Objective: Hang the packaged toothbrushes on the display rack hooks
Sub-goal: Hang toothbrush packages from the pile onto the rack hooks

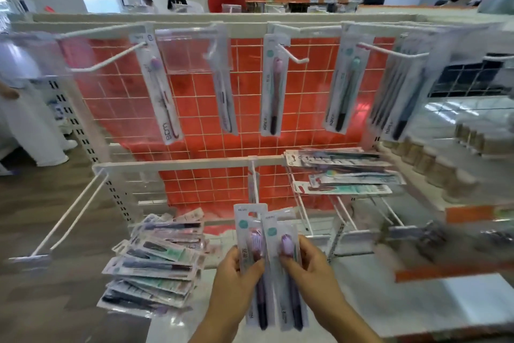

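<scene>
The left hand point(236, 270) grips 1 purple packaged toothbrush point(251, 253) upright, and the right hand point(308, 264) pinches a 2nd purple packaged toothbrush point(286, 259) just beside it, their edges overlapping. Left of the left hand lies a pile of toothbrush packs point(158, 264) on the white bench point(417, 312). Above both hands, 5 packs hang from the display rack hooks point(292, 54) before the red grid panel point(200, 109).

A white wire display rack point(194, 164) backed in red carries packaged toothbrushes point(271, 89) hanging from its upper hooks point(294, 57). More packs lie flat across the lower right hooks point(345, 173). Below, a fanned pile of packs point(155, 267) rests on the pale shelf point(375, 295).
</scene>
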Available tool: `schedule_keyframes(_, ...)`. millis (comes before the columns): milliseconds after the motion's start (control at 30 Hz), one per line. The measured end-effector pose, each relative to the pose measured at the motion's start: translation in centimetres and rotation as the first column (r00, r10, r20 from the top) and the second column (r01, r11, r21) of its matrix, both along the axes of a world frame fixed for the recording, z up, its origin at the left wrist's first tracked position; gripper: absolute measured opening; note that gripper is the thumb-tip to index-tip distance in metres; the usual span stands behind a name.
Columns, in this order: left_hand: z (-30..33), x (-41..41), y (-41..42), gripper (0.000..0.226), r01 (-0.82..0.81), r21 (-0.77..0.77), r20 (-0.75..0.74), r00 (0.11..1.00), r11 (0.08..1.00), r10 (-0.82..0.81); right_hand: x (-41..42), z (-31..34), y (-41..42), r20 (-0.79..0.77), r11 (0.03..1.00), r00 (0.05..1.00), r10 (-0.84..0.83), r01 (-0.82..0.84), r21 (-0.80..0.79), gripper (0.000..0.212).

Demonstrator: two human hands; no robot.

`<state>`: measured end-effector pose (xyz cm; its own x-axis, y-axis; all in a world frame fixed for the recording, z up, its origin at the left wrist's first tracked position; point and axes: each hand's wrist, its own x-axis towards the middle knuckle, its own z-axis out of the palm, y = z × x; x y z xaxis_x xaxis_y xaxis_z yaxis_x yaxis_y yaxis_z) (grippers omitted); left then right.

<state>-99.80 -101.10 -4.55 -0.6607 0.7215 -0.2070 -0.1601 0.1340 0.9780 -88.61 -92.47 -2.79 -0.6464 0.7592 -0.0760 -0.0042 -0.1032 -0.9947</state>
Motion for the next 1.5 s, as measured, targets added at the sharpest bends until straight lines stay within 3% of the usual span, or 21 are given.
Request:
schedule_keyframes(267, -3.8, 3.9, 1.9, 0.026, -0.061, -0.033, -0.109, 0.992, 0.998, 0.057, 3.5, -4.4, 2.7, -0.003, 0.999, 0.999, -0.039, 0.039, -0.004, 0.025)
schedule_keyframes(367, -5.2, 4.6, 3.0, 0.027, -0.114, 0.033, -0.193, 0.974, 0.993, 0.118, 3.3, -6.2, 3.9, -0.051, 1.000, 0.999, -0.016, 0.016, 0.012, 0.013)
schedule_keyframes(433, -6.6, 4.9, 3.8, 0.022, -0.166, 0.058, -0.287, 0.942, 0.984, 0.176, 3.2, -7.8, 4.9, -0.080, 0.998, 0.997, 0.020, -0.015, 0.059, 0.047)
schedule_keyframes(467, -7.5, 5.0, 4.2, 0.022, -0.180, 0.072, -0.334, 0.923, 0.981, 0.193, 3.2, -8.4, 5.2, -0.104, 0.996, 0.994, 0.023, -0.014, 0.089, 0.050)
schedule_keyframes(567, -11.0, 5.4, 5.3, 0.025, -0.167, 0.130, -0.465, 0.860, 0.977, 0.209, 3.0, -11.2, 6.3, -0.195, 0.989, 0.980, 0.033, -0.004, 0.147, 0.008)
schedule_keyframes(600, -12.0, 5.5, 5.8, 0.025, -0.159, 0.151, -0.516, 0.829, 0.976, 0.215, 3.0, -12.0, 6.6, -0.220, 0.987, 0.975, 0.022, 0.014, 0.159, 0.015)
schedule_keyframes(667, -14.4, 5.5, 6.9, 0.027, -0.135, 0.208, -0.625, 0.743, 0.969, 0.238, 3.3, -13.9, 7.2, -0.241, 0.982, 0.969, 0.057, -0.010, 0.190, 0.007)
schedule_keyframes(733, -16.4, 5.5, 7.9, 0.027, -0.123, 0.287, -0.662, 0.691, 0.950, 0.290, 3.7, -15.6, 7.9, -0.253, 0.969, 0.965, 0.073, -0.008, 0.247, 0.029)
schedule_keyframes(833, -18.9, 5.3, 8.9, 0.016, -0.118, 0.371, -0.684, 0.637, 0.921, 0.357, 4.1, -18.5, 8.8, -0.270, 0.950, 0.961, 0.050, 0.037, 0.309, 0.014)
schedule_keyframes(900, -20.6, 5.0, 9.7, 0.029, -0.115, 0.387, -0.714, 0.590, 0.915, 0.377, 3.9, -20.1, 9.5, -0.282, 0.933, 0.958, 0.043, 0.062, 0.355, 0.020)
schedule_keyframes(967, -21.7, 4.9, 10.3, 0.040, -0.109, 0.418, -0.693, 0.603, 0.902, 0.394, 3.5, -21.5, 10.4, -0.330, 0.914, 0.942, 0.052, 0.088, 0.395, 0.020)
schedule_keyframes(1067, -22.8, 4.4, 11.1, 0.013, 0.012, 0.517, -0.639, 0.671, 0.856, 0.376, 3.0, -23.1, 11.8, -0.380, 0.866, 0.921, 0.089, 0.117, 0.486, 0.021)
schedule_keyframes(1133, -23.6, 3.6, 11.4, 0.037, 0.069, 0.555, -0.656, 0.649, 0.829, 0.385, 2.8, -24.1, 12.6, -0.397, 0.863, 0.911, 0.112, 0.109, 0.493, 0.022)
schedule_keyframes(1300, -25.9, 1.8, 12.2, 0.036, 0.122, 0.635, -0.604, 0.694, 0.763, 0.392, 2.5, -24.5, 13.7, -0.438, 0.854, 0.884, 0.165, 0.093, 0.511, 0.025)
schedule_keyframes(1500, -24.5, 1.8, 12.7, 0.022, 0.136, 0.684, -0.540, 0.755, 0.717, 0.372, 2.5, -23.1, 13.5, -0.454, 0.801, 0.860, 0.233, 0.095, 0.591, 0.027)
